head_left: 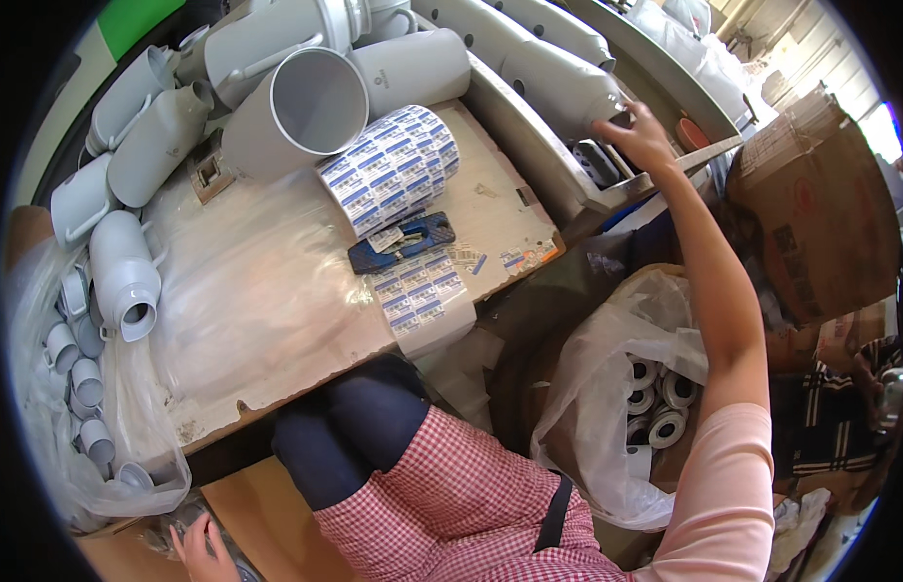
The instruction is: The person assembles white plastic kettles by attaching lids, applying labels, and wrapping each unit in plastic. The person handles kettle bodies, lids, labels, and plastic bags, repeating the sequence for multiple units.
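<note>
My right hand (640,139) reaches to the wooden-edged trough at the upper right. Its fingers curl round the narrow end of a grey plastic jug body (558,87) lying there; a dark gap shows between thumb and fingers. Low at the left, my left hand (204,551) has its fingers apart, with nothing seen in it. It is beside a cardboard box (267,519) and below a clear plastic bag (160,485) of small grey cups (85,383). On the table, a roll of printed labels (388,170) lies with its strip running under a blue tool (403,242).
Grey jugs (160,141) crowd the table's far and left sides. One large jug (296,112) faces me with its open mouth. By my right arm stands a bag (607,388) of round grey-white parts (668,427). Cardboard boxes (810,204) stack at the right. The trough's wooden rim (655,184) juts toward me.
</note>
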Action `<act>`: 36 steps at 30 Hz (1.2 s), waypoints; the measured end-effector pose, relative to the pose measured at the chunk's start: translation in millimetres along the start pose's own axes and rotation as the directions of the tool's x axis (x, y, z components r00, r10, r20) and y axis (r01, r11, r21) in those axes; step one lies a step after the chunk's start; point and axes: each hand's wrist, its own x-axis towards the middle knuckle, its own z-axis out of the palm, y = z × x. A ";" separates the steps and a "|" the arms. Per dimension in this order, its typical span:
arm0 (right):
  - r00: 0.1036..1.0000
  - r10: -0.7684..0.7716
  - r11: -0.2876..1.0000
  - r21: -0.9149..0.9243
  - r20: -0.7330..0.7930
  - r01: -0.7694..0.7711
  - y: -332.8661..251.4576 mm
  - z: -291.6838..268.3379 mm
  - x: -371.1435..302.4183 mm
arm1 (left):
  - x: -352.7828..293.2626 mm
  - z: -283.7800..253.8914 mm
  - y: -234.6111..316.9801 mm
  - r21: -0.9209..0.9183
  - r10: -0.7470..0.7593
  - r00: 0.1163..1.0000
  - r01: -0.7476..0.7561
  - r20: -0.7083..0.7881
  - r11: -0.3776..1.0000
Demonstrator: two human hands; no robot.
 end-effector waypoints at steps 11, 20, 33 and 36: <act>0.897 -0.364 0.932 -0.105 -0.252 0.348 -35.1 -148.6 -205.8 | 19.5 3.4 92.3 -0.204 0.151 0.975 -0.182 -0.162 0.962; 0.853 -0.337 0.927 0.016 -0.399 0.374 -6.0 -150.3 -258.5 | 7.3 -16.9 128.7 -0.296 0.229 0.948 -0.289 -0.223 0.910; 0.931 0.054 0.409 0.843 0.360 -0.349 -72.4 -99.3 -371.0 | 17.6 -19.8 177.0 -0.738 0.075 0.937 -0.316 -0.340 0.596; 0.548 -0.257 0.121 0.589 0.796 -0.799 -111.7 -39.4 -423.5 | 26.0 -6.5 193.6 -0.932 -0.243 0.904 -0.316 -0.353 0.179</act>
